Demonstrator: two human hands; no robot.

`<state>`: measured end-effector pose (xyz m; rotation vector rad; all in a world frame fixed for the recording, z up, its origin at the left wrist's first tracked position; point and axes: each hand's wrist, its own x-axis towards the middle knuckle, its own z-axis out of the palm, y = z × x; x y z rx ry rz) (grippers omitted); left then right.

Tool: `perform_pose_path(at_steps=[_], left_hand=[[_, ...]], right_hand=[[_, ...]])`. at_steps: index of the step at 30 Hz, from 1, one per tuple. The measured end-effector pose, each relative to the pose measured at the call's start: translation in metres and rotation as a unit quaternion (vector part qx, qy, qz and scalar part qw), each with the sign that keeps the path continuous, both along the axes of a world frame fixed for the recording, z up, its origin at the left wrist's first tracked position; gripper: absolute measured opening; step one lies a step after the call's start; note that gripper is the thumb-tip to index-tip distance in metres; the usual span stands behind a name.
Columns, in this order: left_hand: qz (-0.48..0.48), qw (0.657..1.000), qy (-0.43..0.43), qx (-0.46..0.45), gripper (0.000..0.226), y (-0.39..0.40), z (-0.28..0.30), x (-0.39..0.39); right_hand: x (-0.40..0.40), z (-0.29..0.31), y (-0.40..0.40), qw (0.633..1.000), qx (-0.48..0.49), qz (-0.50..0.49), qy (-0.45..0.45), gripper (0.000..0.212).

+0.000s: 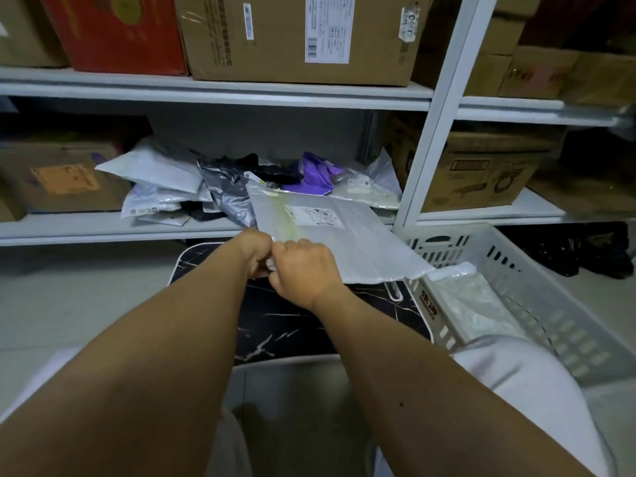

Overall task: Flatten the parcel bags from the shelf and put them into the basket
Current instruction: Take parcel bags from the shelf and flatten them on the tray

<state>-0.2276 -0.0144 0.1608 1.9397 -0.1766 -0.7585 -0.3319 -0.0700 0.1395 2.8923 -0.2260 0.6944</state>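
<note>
- Both fists are bunched up together, so the fingertips are tucked out of sight and I can't make out exactly how the near corner is being pinched.
- The print on the label of the grey parcel bag is too blurry to read.
- The white basket on the right is cut off by a pale sleeve at its near end; inside lies one flattened pale bag, flat along the bottom.
- The middle shelf has a messy pile of bags: white, silvery-black, a purple one, a clear one at the right end. Cardboard boxes sit on either side and on the shelf above.
- The left hand and right hand touch each other, both curled round the grey bag's near-left corner.
- From that grip the bag fans out away and to the right, over a black marbled stool, its right corner reaching the basket's rim.
</note>
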Motion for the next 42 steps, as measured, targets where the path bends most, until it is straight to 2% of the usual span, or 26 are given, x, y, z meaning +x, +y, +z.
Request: perform_pose_path(at_steps=[6, 9, 12, 14, 17, 20, 22, 25, 27, 33, 42], left_hand=[[0.005, 0.996, 0.039, 0.081, 0.029, 0.039, -0.027, 0.003], [0.000, 0.991, 0.018, 0.131, 0.032, 0.048, -0.038, 0.002], [-0.011, 0.976, -0.048, 0.213, 0.039, 0.051, -0.054, 0.009], [-0.006, 0.951, -0.122, 0.284, 0.042, 0.058, -0.067, 0.017], [-0.019, 0.916, -0.145, 0.373, 0.059, 0.068, -0.086, 0.018], [-0.102, 0.829, -0.254, 0.488, 0.067, 0.069, -0.109, 0.012], [-0.173, 0.800, -0.318, 0.478, 0.068, 0.065, -0.132, 0.013], [-0.218, 0.788, -0.374, 0.437, 0.066, 0.059, -0.162, 0.004], [-0.231, 0.782, -0.403, 0.416, 0.064, 0.054, -0.180, -0.006], [-0.235, 0.818, -0.376, 0.367, 0.059, 0.044, -0.214, -0.015], [-0.253, 0.816, -0.354, 0.381, 0.058, 0.039, -0.206, -0.011]], right_hand=[[-0.001, -0.014, 0.024, 0.992, 0.026, 0.068, 0.103, 0.030], [0.000, -0.021, 0.026, 0.986, 0.025, 0.070, 0.148, 0.034], [0.000, -0.034, 0.024, 0.980, 0.038, 0.065, 0.185, 0.037], [0.000, -0.046, 0.018, 0.975, 0.054, 0.050, 0.212, 0.038], [0.001, -0.068, 0.005, 0.966, 0.069, 0.015, 0.250, 0.030], [0.004, -0.093, -0.003, 0.959, 0.084, -0.031, 0.270, 0.023], [0.008, -0.110, -0.004, 0.958, 0.105, -0.060, 0.258, 0.032], [0.011, -0.134, -0.001, 0.963, 0.121, -0.074, 0.228, 0.052], [0.015, -0.150, 0.001, 0.964, 0.122, -0.074, 0.224, 0.056], [0.008, -0.188, -0.007, 0.938, 0.137, -0.143, 0.284, 0.063], [0.010, -0.186, -0.012, 0.931, 0.161, -0.140, 0.295, 0.059]])
